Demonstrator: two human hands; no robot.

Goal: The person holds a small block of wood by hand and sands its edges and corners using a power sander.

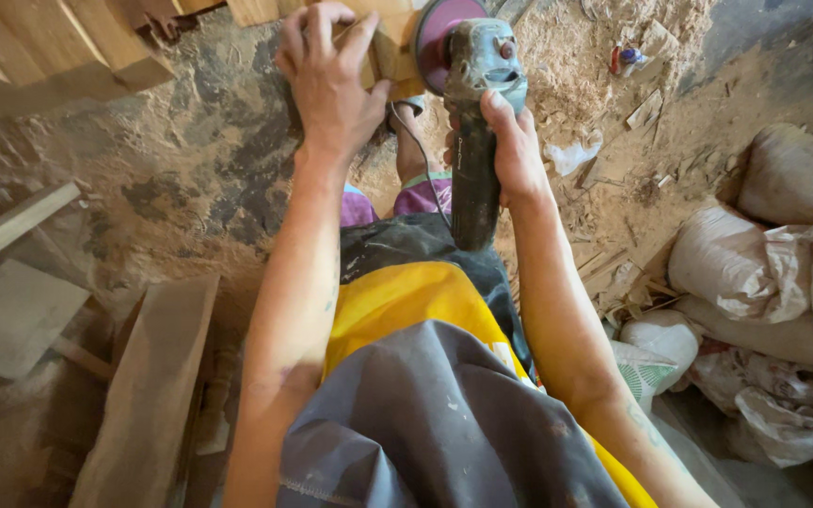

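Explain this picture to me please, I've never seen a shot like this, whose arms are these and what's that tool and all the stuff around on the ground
The single picture comes from a camera worn on a person's head, looking down, so the two bare arms reaching forward belong to the wearer. There is no machine arm here, only hands.

The right hand grips the dark body of a handheld angle grinder, a power tool with a round reddish sanding disc at its head. The left hand presses flat on a pale wooden piece at the top of the view, right beside the disc.

Below is a dirt floor covered in sawdust. Wooden planks lie on the left, more cut timber sits at top left, and stuffed whitish sacks are piled on the right. The person's yellow and grey clothing fills the bottom.
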